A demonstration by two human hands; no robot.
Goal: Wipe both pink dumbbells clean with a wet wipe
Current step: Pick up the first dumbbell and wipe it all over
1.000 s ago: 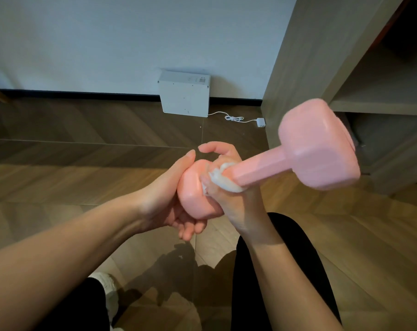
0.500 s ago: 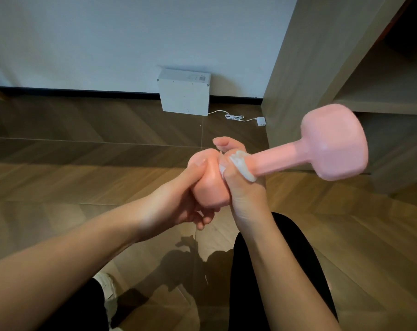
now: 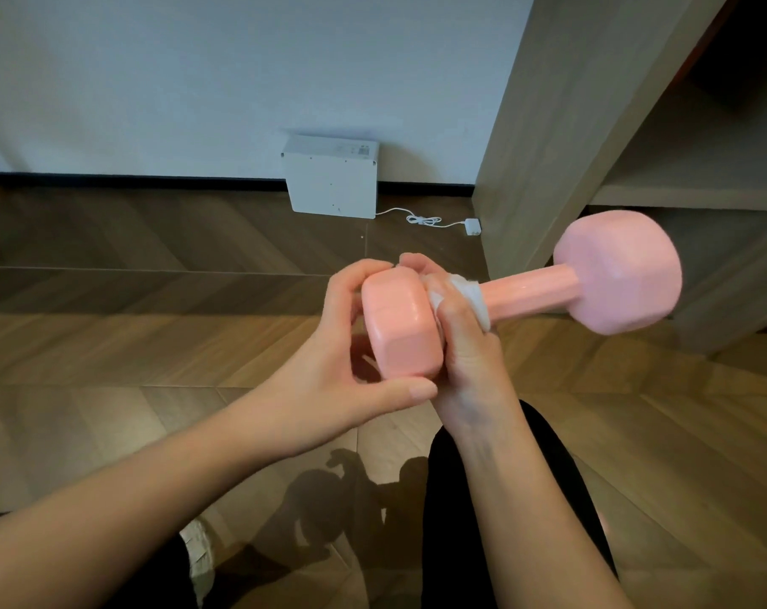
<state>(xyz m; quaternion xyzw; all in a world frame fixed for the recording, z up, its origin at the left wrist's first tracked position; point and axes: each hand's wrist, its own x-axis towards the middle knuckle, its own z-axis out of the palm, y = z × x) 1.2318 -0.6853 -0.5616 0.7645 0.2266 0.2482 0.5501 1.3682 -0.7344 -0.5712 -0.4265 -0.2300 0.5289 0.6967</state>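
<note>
A pink dumbbell (image 3: 535, 292) is held in the air over the floor, its bar running left to right. My left hand (image 3: 346, 371) grips the near head (image 3: 401, 327), thumb under it and fingers over its top. My right hand (image 3: 460, 340) is wrapped round the bar next to that head, with a white wet wipe (image 3: 471, 296) bunched between its fingers and the bar. The far head (image 3: 619, 274) sticks out to the right, free of both hands. Only this one dumbbell is in view.
A wooden shelf unit (image 3: 561, 138) stands close on the right, just behind the far head. A white box (image 3: 331, 182) with a white cable and plug (image 3: 471, 226) leans on the wall. My legs in dark trousers (image 3: 496, 520) are below, over wood flooring.
The dumbbell has turned and shifted right, its near head now showing a flat face. My left hand moved from cupping under that head to gripping it, thumb below. My right hand stays on the bar.
</note>
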